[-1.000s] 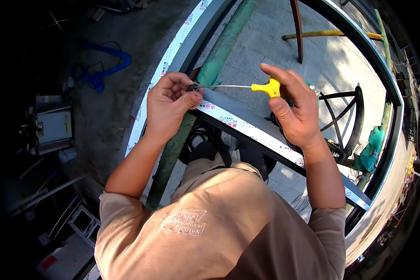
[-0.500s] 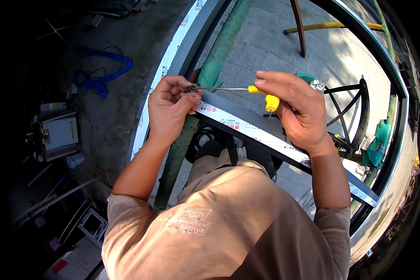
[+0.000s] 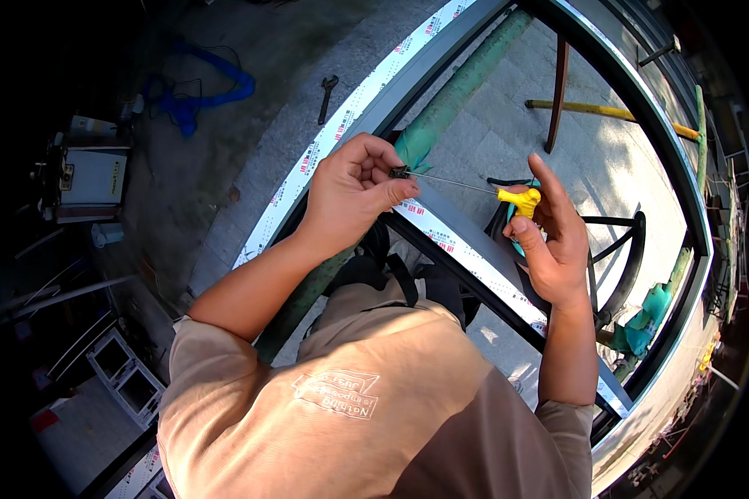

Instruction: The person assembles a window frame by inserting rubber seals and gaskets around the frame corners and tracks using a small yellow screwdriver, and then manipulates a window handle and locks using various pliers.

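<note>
My left hand point(image 3: 354, 193) pinches a small dark fitting point(image 3: 400, 173) between thumb and fingers, over the crossbar near the frame's left side. My right hand point(image 3: 558, 241) holds a yellow-handled driver point(image 3: 520, 200) with a bent, T-like handle. Its long thin shaft points left, and the tip meets the fitting at my left fingertips. How tip and fitting engage is too small to tell. Below my hands runs the metal crossbar point(image 3: 466, 250), covered with printed white film.
A large dark metal frame point(image 3: 324, 148) surrounds the crossbar, resting by green pipes point(image 3: 474, 75). On the ground beyond its left side lies a wrench point(image 3: 327, 100). Farther left are a blue strap point(image 3: 216, 97) and a pale case point(image 3: 93, 183). A yellow pole point(image 3: 616, 111) lies at the far right.
My left hand and the fitting have shifted right and slightly down. The driver's handle has moved right and down and turned, so its shaft now slants. The wrench has come into view.
</note>
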Tool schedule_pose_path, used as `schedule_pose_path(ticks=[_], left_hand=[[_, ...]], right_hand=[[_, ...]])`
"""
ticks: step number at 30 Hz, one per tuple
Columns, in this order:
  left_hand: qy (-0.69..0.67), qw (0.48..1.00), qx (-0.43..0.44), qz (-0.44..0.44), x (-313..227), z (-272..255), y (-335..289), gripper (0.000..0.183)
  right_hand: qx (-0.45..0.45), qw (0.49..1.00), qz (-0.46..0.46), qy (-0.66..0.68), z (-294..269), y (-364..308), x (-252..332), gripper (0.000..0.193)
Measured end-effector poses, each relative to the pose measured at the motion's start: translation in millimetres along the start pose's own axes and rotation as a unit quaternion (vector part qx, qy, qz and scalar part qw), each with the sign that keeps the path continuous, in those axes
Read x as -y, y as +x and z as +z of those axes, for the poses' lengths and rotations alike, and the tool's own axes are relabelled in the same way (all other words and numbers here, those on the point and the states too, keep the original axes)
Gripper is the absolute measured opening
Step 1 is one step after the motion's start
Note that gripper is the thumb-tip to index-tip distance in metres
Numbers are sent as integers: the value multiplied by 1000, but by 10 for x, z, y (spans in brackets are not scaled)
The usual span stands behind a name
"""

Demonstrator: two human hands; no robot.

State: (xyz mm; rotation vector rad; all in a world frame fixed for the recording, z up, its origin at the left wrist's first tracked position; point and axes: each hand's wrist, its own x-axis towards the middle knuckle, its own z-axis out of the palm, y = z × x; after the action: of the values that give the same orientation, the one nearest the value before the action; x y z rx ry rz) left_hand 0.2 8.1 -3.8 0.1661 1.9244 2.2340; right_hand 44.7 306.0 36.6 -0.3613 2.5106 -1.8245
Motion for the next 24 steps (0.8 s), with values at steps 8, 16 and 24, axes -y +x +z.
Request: schedule_pose_path(ticks=[8, 16, 24], left_hand=[[45, 999, 6, -19, -22, -42, 24, 32], [66, 997, 15, 23, 43, -32, 8, 33], [109, 993, 31, 13, -23, -18, -9, 31]], right_hand=[[-36, 975, -133, -175, -36, 99, -47, 28], [-43, 994, -33, -96, -51, 26, -85, 37], [-84, 994, 28, 62, 38, 23, -57, 45]])
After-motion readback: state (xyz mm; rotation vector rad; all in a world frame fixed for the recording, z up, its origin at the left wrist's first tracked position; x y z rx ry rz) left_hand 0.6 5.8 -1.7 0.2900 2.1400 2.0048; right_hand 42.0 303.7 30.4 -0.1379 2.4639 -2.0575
